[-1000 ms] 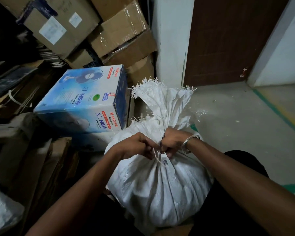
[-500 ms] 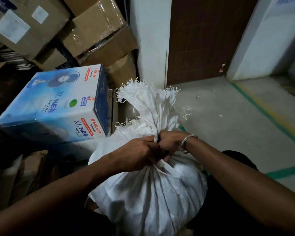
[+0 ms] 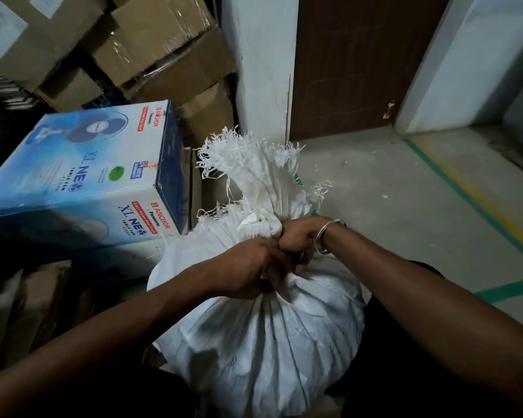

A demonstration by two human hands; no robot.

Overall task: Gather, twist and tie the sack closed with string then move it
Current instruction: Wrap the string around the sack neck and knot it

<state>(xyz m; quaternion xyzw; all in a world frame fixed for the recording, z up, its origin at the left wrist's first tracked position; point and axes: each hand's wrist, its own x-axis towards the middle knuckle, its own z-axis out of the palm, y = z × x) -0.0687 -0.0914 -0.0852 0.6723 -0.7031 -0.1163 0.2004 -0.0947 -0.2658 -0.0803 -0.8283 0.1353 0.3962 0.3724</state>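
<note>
Left hand (image 3: pixel 248 267) and right hand (image 3: pixel 299 241) meet, both grips curled tight on the gathered neck of the sack (image 3: pixel 269 342); the string is hidden under the fingers. The sack stands upright, body directly below both hands, frayed mouth above them.

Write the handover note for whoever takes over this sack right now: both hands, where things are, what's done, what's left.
Left hand: fingers curled round the gathered neck of the sack, gripping it.
Right hand: grips the same neck from the other side, touching the left hand.
Sack: upright in front of the person, right of the blue fan box; frayed mouth fans out above the grip.
String: hidden under the hands.
Done: mouth gathered and twisted.
Left: check or finish the knot, which cannot be seen, then move the sack.
</note>
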